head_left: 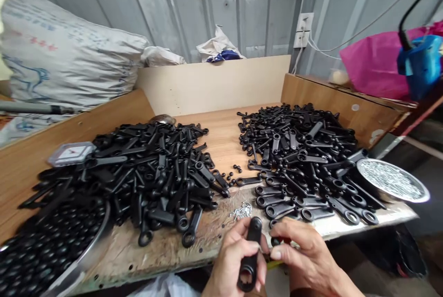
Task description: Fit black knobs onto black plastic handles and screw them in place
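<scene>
In my left hand (226, 260) is a black plastic crank handle (255, 230), held tilted at the table's front edge, its ring end toward me. The fingers of my right hand (306, 251) are pinched close beside it, around a small dark piece (275, 241) mostly hidden by the fingertips. Something yellow (275, 264) shows below the hands; I cannot make out what it is. Just beyond my left hand lies a little heap of silver pins (242, 210). Several loose black balls (231, 176) sit farther back.
Piles of black crank handles cover the table at left (162, 168) and right (294, 145). A metal bowl (100, 234) of black balls stands front left, a bowl (427, 195) of silver pins at right. Wooden boards (214, 86) wall the back and sides.
</scene>
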`<act>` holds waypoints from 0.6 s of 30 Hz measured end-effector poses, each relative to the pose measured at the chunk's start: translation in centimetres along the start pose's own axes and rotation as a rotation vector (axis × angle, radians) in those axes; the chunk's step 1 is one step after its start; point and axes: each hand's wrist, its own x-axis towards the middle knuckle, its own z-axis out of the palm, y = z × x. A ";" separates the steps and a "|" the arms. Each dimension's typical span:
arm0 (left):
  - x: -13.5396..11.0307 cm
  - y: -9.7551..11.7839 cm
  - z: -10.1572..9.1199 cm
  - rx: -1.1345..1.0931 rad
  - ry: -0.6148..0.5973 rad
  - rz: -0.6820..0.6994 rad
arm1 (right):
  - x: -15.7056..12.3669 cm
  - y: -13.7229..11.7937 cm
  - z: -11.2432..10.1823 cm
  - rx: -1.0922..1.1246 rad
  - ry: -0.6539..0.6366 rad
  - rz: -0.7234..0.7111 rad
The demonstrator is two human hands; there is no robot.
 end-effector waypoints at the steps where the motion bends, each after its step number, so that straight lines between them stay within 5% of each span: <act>1: -0.1 -0.6 -0.4 -0.011 -0.028 -0.021 | 0.0 -0.1 0.0 -0.101 -0.011 -0.083; 7: -1.0 -2.4 -0.8 -0.037 0.034 -0.074 | -0.1 -1.3 1.3 -0.397 -0.108 -0.286; 13: -1.4 -1.7 0.1 0.049 0.225 -0.009 | -1.7 0.1 2.4 -0.639 -0.081 -0.432; 18: -1.4 -2.1 0.6 0.183 0.314 0.096 | -2.8 2.2 2.7 -0.623 0.045 -0.424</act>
